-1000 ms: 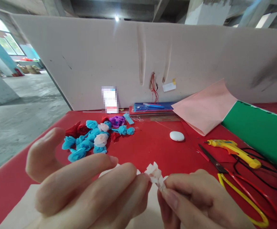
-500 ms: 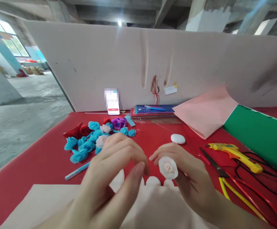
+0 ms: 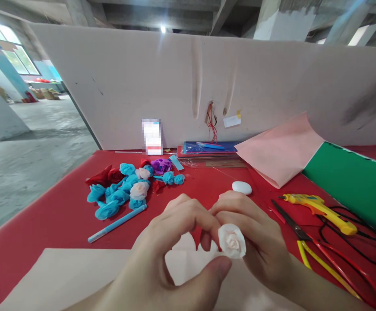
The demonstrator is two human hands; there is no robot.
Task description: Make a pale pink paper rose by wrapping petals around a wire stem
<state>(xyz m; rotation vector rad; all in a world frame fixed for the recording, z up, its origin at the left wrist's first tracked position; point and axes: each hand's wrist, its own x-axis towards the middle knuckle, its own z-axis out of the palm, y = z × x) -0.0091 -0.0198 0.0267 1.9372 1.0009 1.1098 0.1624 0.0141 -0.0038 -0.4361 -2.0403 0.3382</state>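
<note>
Both of my hands meet low in the middle of the view around a small pale pink paper rose [image 3: 232,241]. My right hand [image 3: 259,242] has its fingers curled round the rose from behind. My left hand [image 3: 171,255] pinches the rose's left edge between thumb and forefinger. Under both hands lies a pale pink paper sheet [image 3: 61,276] with scalloped petal shapes cut along its far edge. The rose's bloom faces me.
On the red table [image 3: 55,224] lie a heap of blue, red, pink and purple paper flowers [image 3: 126,185], a blue pen [image 3: 116,223], a white oval object [image 3: 241,187], a yellow glue gun [image 3: 317,206], scissors [image 3: 307,239], and pink [image 3: 278,151] and green [image 3: 352,181] sheets.
My hands moved away from the camera and lowered over the table. The crumpled paper piece became a rolled rose facing me, and my left hand closed in and pinched its edge.
</note>
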